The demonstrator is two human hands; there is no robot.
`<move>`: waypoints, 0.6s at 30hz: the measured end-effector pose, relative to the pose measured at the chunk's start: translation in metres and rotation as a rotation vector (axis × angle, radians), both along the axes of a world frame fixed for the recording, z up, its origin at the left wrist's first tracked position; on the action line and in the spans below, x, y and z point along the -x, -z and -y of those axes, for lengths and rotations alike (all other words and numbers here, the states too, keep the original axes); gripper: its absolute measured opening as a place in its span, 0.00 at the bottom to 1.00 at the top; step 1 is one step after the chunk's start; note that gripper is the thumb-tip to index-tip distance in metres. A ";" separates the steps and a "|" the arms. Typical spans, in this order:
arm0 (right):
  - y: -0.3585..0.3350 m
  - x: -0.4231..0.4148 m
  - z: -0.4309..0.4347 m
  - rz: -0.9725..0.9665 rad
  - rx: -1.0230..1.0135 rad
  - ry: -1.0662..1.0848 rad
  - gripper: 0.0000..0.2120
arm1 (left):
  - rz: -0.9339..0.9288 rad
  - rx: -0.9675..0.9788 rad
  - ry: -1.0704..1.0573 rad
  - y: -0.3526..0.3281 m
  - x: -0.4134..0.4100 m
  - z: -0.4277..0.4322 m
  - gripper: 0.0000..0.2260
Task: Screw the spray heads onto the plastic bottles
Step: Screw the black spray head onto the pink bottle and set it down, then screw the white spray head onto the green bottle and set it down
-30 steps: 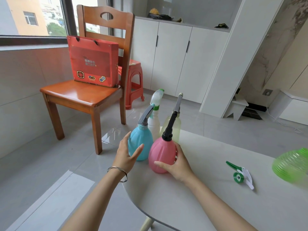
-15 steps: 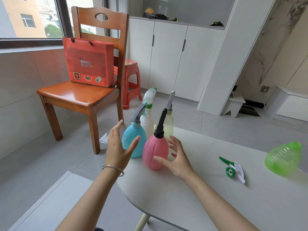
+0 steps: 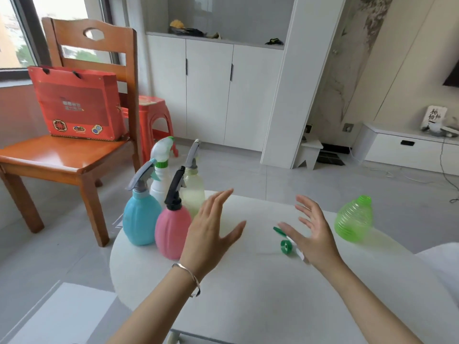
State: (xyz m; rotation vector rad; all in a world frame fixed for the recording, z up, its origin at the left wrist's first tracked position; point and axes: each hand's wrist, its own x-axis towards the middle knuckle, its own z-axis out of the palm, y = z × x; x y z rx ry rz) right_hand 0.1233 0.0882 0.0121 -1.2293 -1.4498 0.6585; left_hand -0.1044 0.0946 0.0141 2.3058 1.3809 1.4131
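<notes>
Both grips are apart: my left hand [image 3: 211, 234] and right hand [image 3: 313, 234] hover over the counter [image 3: 248, 294] with fingers spread, holding nothing. Four bottles with heads on stand bunched at the left edge, the pink bottle [image 3: 171, 234] nearest, just beside my left hand. The one loose green head [image 3: 285, 245] lies on the counter, partly hidden by my right hand. The green bottle [image 3: 354, 219] lies tilted, neck bare, further right near the far edge. That pair is what remains, I judge. The green bottle is round and ribbed, so a careless nudge could roll it off the counter. A sweep of my left hand could topple the pink bottle into its neighbours. Starting the green head askew on a bottle I am not holding firm could cross the thread or merely spin the bottle.
</notes>
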 end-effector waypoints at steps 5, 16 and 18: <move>0.012 -0.095 0.002 -0.005 -0.064 0.277 0.27 | -0.147 0.226 0.091 0.024 -0.066 -0.036 0.31; 0.066 -0.208 -0.033 -0.208 0.235 0.462 0.30 | -0.288 0.515 0.244 0.051 -0.212 -0.093 0.36; 0.072 -0.213 -0.041 -0.267 0.296 0.434 0.27 | -0.271 0.598 0.325 0.050 -0.241 -0.099 0.36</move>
